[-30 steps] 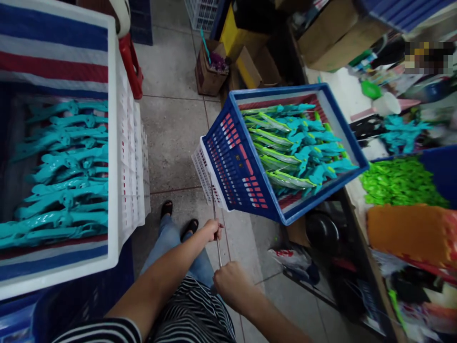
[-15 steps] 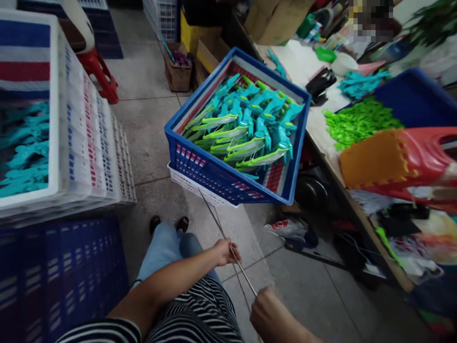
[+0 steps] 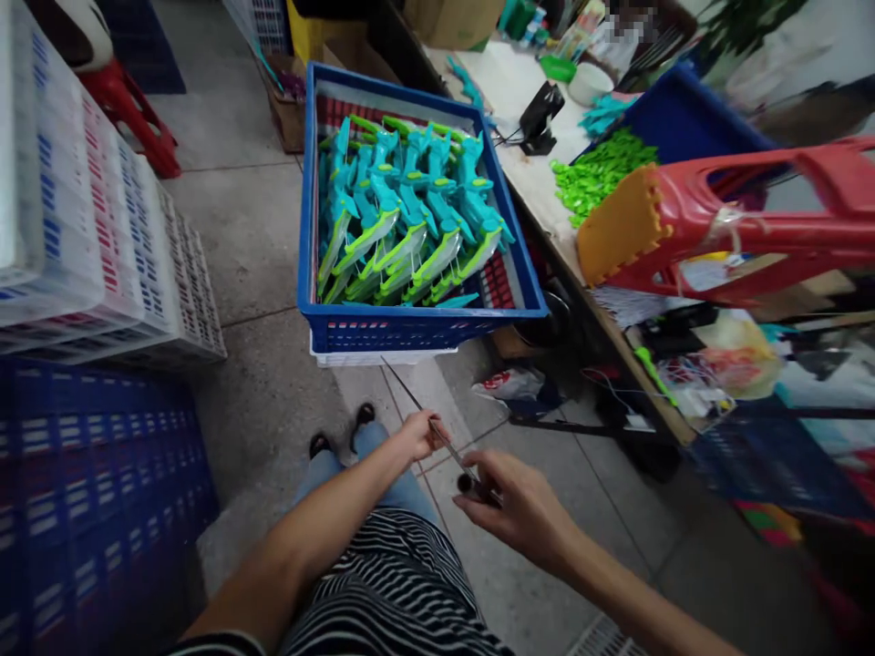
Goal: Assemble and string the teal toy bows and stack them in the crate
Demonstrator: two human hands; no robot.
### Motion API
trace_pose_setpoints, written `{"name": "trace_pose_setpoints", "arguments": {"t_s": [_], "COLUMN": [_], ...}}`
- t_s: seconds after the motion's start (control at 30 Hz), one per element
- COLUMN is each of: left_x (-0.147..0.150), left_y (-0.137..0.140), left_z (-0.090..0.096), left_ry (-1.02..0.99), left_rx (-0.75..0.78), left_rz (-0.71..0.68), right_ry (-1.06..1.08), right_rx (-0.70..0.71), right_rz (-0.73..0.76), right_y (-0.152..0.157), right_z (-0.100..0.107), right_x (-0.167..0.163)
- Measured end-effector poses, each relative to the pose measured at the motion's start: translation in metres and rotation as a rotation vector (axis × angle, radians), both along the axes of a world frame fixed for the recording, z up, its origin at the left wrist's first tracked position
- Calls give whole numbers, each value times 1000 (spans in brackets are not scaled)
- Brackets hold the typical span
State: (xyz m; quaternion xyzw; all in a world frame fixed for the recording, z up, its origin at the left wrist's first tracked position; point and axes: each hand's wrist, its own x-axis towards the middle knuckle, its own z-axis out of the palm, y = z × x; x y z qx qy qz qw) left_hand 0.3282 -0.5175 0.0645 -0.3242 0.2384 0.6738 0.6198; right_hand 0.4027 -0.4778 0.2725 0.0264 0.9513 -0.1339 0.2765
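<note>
A thin metal rod (image 3: pixel 410 394) runs from the lower edge of the stacked crates back to my hands. My left hand (image 3: pixel 420 435) is closed around its middle. My right hand (image 3: pixel 516 501) grips its near end, where a dark round tip (image 3: pixel 466 484) shows between thumb and fingers. Beyond them stands a blue plastic crate (image 3: pixel 424 312) on top of a white crate (image 3: pixel 383 357). The blue one holds rows of turquoise and lime-green plastic pieces (image 3: pixel 410 200) in clear wrapping. What joins the rod's far end to the crates is too small to make out.
White crates (image 3: pixel 116 210) and blue crates (image 3: pixel 102 456) are stacked on the left, near a red stool (image 3: pixel 140 118). On the right is a worktable (image 3: pixel 547 182) with lime-green parts (image 3: pixel 605 173) and an overturned red stool (image 3: pixel 745 200). A plastic bag (image 3: pixel 509 383) lies on the floor.
The view has turned, so the crates now sit further left and squarer to me. My right hand has moved up the rod, closer to my left hand, and its grip has changed.
</note>
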Motion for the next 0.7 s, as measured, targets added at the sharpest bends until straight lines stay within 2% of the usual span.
{"name": "trace_pose_setpoints", "arguments": {"t_s": [0.07, 0.1, 0.2, 0.27, 0.37, 0.43, 0.5, 0.57, 0.7], "left_x": [6, 11, 32, 48, 73, 96, 129, 175, 303], "left_y": [1, 2, 16, 34, 61, 66, 54, 26, -49], "left_z": [4, 6, 11, 15, 23, 26, 28, 27, 25], "left_ry": [42, 62, 118, 150, 202, 242, 275, 276, 138], "left_rx": [-42, -61, -111, -138, -178, -254, -397, -587, -977], "left_rz": [56, 80, 132, 145, 151, 189, 266, 353, 458], "right_ry": [60, 30, -198, -285, -232, -211, -200, -168, -102], "right_rx": [-85, -142, -239, -160, 2, 39, 45, 39, 69], "right_rz": [-158, -169, -28, 98, 243, 332, 387, 406, 419], "right_y": [8, 15, 44, 70, 108, 125, 134, 140, 152], "right_z": [-6, -10, -18, -18, -16, -20, -28, -38, -56], "right_x": [19, 29, 49, 55, 62, 72, 86, 100, 123]}}
